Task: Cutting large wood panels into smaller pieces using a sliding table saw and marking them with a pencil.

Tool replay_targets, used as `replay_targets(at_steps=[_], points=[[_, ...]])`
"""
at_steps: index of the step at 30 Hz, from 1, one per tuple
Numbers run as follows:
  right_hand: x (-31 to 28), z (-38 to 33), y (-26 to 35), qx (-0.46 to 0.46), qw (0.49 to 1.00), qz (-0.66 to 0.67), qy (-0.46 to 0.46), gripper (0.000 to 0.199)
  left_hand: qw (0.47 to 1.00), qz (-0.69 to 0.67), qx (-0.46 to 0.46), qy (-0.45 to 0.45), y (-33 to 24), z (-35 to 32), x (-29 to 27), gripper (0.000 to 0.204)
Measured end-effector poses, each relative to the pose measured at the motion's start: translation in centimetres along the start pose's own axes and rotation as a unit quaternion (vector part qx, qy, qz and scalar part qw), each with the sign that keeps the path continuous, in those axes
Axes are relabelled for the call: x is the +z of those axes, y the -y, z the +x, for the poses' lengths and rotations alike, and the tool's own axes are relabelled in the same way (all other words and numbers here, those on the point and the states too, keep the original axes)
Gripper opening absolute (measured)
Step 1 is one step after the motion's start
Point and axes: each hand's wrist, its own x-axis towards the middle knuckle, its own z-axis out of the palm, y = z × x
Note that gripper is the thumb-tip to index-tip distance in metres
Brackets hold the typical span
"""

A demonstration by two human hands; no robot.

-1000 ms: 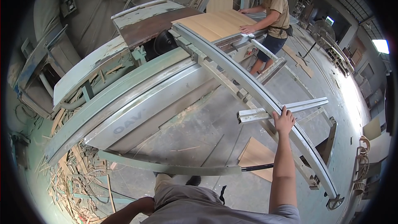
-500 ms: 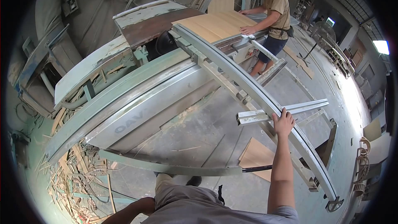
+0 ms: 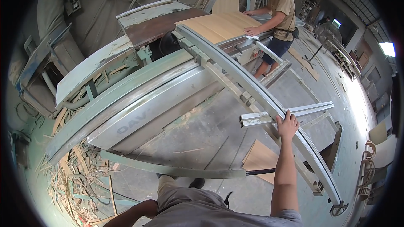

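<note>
My right hand rests on the long aluminium rail of a panel saw's crosscut frame. Its fingers lie spread over the top, gripping nothing. Under the rail, close to that hand, a shorter aluminium bar crosses the frame. My left arm is bent at the lower edge, and its hand does not show. At the rail's far end a light wood-grain panel lies flat on the saw table. A co-worker stands at its right with both hands on the panel.
A dark round blade or disc shows beside the panel. The long sliding table runs down to the left. Wood offcuts are heaped on the floor at lower left. A loose board lies under the frame. A standing fan is at right.
Almost nothing differs: the view has shifted very slightly. My right hand and the panel keep their places.
</note>
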Motion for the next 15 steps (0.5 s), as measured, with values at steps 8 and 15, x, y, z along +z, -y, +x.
replay_targets(at_steps=[8, 15], points=[[-0.1, -0.1, 0.1, 0.0, 1.0, 0.003, -0.001, 0.069, 1.0, 0.01, 0.011, -0.009, 1.2, 0.6, 1.7, 0.039], [-0.4, -0.1, -0.3, -0.003, 1.0, -0.002, -0.002, 0.068, 0.999, 0.024, 0.023, 0.019, 0.3, 1.0, 1.0, 0.038]])
